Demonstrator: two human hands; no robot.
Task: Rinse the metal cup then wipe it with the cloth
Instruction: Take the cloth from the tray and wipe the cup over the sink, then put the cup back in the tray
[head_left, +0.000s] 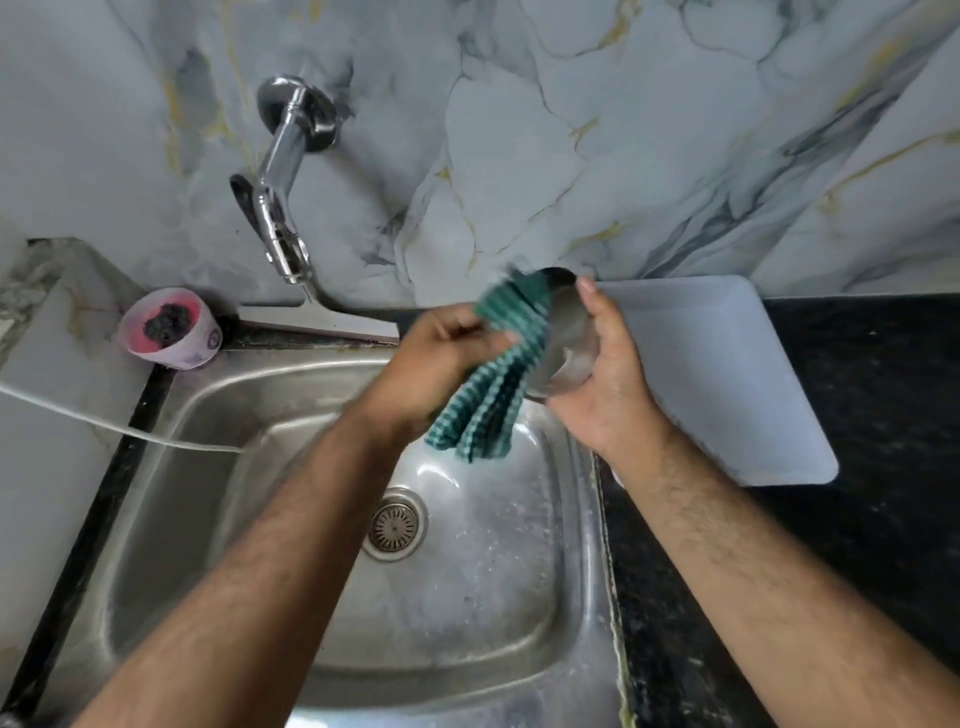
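Cup (566, 338) tilted above sink's (218, 395) right rim, gripped by right hand (602, 384), fingers wrapped round its side. Cloth (498, 384) pressed against cup, bunched in left hand's (441, 358) clenched fingers, tail hanging over basin. Tray (727, 374) just right, on counter (883, 415). Tap (283, 208) at wall, left.

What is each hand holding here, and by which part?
The right hand grips the metal cup around its side wall. The left hand pinches the green checked cloth near its upper part, pressed against the cup.
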